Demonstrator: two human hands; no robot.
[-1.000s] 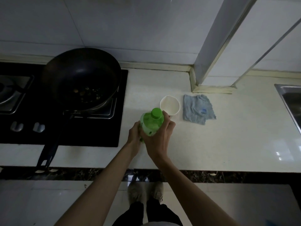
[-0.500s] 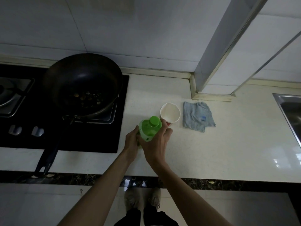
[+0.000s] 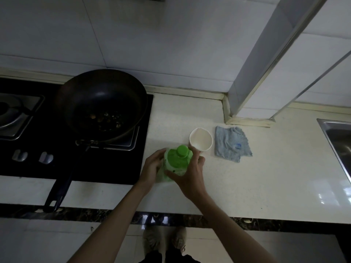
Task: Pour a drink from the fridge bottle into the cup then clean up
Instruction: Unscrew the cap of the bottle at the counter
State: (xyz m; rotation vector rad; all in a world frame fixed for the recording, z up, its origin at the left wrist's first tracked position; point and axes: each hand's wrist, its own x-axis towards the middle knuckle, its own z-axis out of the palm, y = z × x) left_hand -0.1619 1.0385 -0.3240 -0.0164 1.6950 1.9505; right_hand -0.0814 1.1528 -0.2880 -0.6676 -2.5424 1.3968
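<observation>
A green bottle (image 3: pixel 175 162) with a green screw cap stands upright on the white counter (image 3: pixel 247 177). My left hand (image 3: pixel 152 168) wraps its left side. My right hand (image 3: pixel 190 177) grips its right side, fingers reaching up near the cap, which is on. Just behind and to the right of the bottle stands a white cup (image 3: pixel 200 138), upright, close to my right fingertips. I cannot tell whether anything is in the cup.
A blue-grey cloth (image 3: pixel 230 145) lies right of the cup. A black pan (image 3: pixel 100 103) with food bits sits on the black hob (image 3: pixel 28 168), handle toward the counter's front edge. A steel sink (image 3: pixel 338 137) is at the far right; a tiled pillar (image 3: pixel 252 82) stands behind.
Both hands keep hold of the bottle at the same spot beside the cup. My right fingers have slid slightly lower from the cap. The camera view has tilted a little.
</observation>
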